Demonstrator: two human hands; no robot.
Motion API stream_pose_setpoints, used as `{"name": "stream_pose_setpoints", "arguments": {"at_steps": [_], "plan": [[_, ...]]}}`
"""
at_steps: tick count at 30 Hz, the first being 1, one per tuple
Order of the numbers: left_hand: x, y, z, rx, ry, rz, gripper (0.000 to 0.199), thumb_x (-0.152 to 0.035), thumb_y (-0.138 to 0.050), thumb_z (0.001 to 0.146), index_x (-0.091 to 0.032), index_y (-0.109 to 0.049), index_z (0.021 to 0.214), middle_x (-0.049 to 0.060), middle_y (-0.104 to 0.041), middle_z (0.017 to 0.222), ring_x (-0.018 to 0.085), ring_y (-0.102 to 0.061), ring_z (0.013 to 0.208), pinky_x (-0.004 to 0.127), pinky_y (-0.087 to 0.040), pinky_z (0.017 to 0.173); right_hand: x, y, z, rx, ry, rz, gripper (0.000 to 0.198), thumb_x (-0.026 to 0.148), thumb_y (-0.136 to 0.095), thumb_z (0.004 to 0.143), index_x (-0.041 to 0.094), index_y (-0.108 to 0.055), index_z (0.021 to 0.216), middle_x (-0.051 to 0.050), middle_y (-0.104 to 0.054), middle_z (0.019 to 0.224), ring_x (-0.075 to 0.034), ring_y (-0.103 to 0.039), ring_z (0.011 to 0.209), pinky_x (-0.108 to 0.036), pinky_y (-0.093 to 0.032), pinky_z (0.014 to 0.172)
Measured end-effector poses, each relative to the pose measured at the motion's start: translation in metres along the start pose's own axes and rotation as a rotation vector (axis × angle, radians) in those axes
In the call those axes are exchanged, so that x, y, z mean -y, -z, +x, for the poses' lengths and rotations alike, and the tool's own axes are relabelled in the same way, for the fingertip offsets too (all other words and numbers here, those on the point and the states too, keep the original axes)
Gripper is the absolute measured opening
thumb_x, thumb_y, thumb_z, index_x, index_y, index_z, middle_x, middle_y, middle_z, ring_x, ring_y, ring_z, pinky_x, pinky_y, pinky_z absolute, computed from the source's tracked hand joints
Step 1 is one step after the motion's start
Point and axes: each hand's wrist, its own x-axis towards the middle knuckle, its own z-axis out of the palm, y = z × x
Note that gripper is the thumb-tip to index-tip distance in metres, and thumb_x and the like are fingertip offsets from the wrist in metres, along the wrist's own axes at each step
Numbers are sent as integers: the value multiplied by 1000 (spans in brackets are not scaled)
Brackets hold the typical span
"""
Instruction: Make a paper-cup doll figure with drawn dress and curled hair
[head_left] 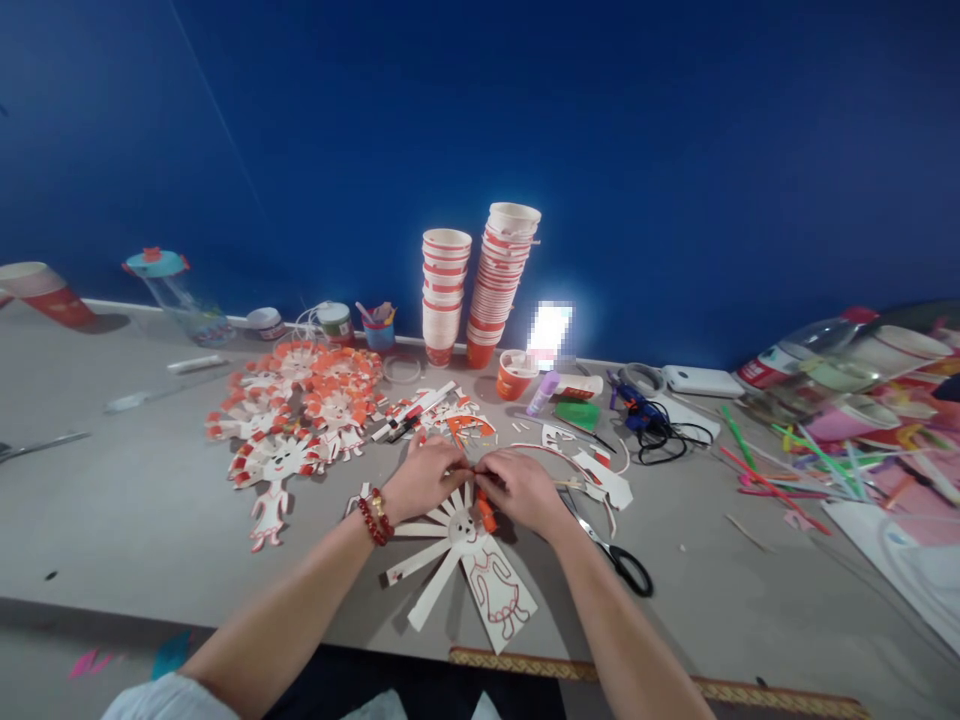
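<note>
On the table in front of me lies a cut-open paper cup doll point(466, 530), its white strips fanned out round a drawn face. A dress and legs are drawn in red on its lower strip. My left hand point(427, 475) and my right hand point(517, 487) meet at the far end of one upper strip, fingertips pinching it from both sides. A curled orange strip end point(487, 512) shows beside my right fingers. Black-handled scissors point(619, 560) lie right of my right forearm, blades toward the paper scraps.
Finished paper dolls point(279, 460) with curled orange strips are heaped at left. Two tall stacks of paper cups point(496, 290) stand by the blue wall. A purple glue stick point(543, 394), paper scraps point(450, 415), a blue glue gun point(637, 410) and coloured pipe cleaners point(776, 480) lie further back and right.
</note>
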Motion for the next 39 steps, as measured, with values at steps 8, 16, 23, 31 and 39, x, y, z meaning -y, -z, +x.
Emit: {"name": "stream_pose_setpoints", "arguments": {"at_steps": [8, 16, 23, 31, 39], "plan": [[2, -4, 0, -11, 13, -57, 16, -30, -57, 92, -19, -64, 83, 1, -68, 85, 21, -59, 93, 43, -32, 101, 1, 1, -2, 16, -7, 37, 9, 22, -56, 92, 21, -64, 88, -4, -69, 84, -19, -62, 82, -27, -43, 74], [-1, -6, 0, -40, 18, -51, 9, -27, -61, 87, -20, -62, 81, 1, -67, 85, 21, -58, 94, 45, -29, 105, 2, 3, -3, 43, -33, 5, 10, 19, -55, 91, 20, -64, 85, -4, -68, 82, -18, -60, 78, -27, -40, 70], [-4, 0, -3, -29, -65, -23, 16, -29, -54, 93, -21, -64, 84, 3, -69, 92, 23, -56, 110, 53, -13, 115, 3, 6, -4, 22, -74, 7, 5, 19, -59, 86, 20, -61, 82, -2, -64, 78, -18, -57, 75, -27, -38, 66], [-4, -4, -1, -33, -22, -75, 13, -24, -54, 91, -20, -65, 84, 5, -68, 96, 23, -57, 106, 53, -19, 114, 5, 8, -4, 26, -86, 62, 9, 23, -57, 89, 21, -64, 83, -3, -66, 80, -18, -58, 76, -26, -39, 67], [-9, -4, -2, -56, -7, -52, 9, -23, -58, 88, -20, -62, 81, 4, -66, 90, 23, -58, 100, 53, -21, 112, 4, 8, -3, 68, -123, 50, 9, 21, -57, 88, 20, -64, 81, -1, -64, 76, -17, -57, 74, -26, -36, 66]]}}
